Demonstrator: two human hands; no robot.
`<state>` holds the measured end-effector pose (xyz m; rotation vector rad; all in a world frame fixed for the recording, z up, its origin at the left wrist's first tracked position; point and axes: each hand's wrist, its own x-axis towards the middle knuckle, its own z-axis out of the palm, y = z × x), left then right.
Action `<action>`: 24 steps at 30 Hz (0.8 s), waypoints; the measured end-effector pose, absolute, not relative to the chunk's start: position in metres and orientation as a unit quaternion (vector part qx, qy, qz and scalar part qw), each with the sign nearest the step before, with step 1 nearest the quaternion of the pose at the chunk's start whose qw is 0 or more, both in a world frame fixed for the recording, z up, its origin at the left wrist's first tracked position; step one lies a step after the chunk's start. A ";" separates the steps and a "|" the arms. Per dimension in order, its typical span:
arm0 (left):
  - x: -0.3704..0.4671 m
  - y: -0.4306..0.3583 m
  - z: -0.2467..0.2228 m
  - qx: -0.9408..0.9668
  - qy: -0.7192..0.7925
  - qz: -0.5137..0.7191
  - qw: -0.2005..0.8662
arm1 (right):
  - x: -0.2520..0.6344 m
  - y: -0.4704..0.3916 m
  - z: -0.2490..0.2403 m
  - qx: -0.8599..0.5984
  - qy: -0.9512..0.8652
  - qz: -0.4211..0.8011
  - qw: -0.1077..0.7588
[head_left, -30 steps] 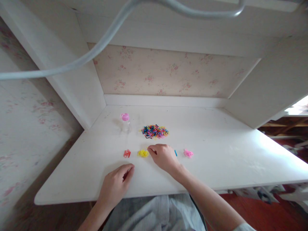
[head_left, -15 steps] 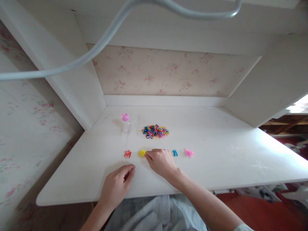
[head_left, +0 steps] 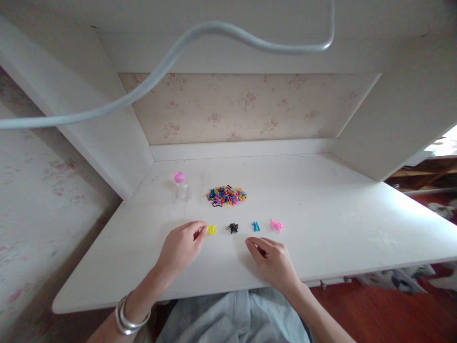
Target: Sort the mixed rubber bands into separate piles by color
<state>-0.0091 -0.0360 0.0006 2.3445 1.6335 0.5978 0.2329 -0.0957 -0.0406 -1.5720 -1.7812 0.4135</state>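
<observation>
My left hand [head_left: 183, 245] is closed, its pinched fingertips beside the small yellow pile [head_left: 212, 230]; what it holds, if anything, is too small to name. My right hand [head_left: 273, 259] is also closed in a pinch, a little in front of the black pile [head_left: 233, 228] and the blue pieces [head_left: 256, 226]. Its fingertips show nothing that I can make out. A pink pile [head_left: 277, 225] lies at the right end of the row. Behind the row is a larger heap of mixed small coloured bands [head_left: 227, 196]. The red pile is hidden behind my left hand.
A clear bottle [head_left: 183, 191] with a pink top [head_left: 179, 177] is at the back left of the white desk [head_left: 307, 190]. A pale cable [head_left: 214, 27] crosses the upper view. Side panels stand left and right.
My left hand has moved forward to the yellow pile, covering the red one. My right hand has drawn back to the right, uncovering the black pile. The view has shifted slightly.
</observation>
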 end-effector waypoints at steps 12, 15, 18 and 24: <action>0.077 0.032 0.000 0.814 0.581 0.023 0.001 | 0.243 -0.108 -0.048 -0.589 -0.707 0.160 0.358; 0.083 0.035 -0.005 0.811 0.584 0.022 -0.005 | 0.245 -0.109 -0.048 -0.585 -0.706 0.168 0.362; 0.085 0.033 -0.006 0.810 0.586 0.021 -0.011 | 0.247 -0.109 -0.047 -0.585 -0.706 0.169 0.363; 0.070 0.022 0.006 0.803 0.595 0.028 -0.018 | 0.247 -0.110 -0.047 -0.584 -0.709 0.169 0.357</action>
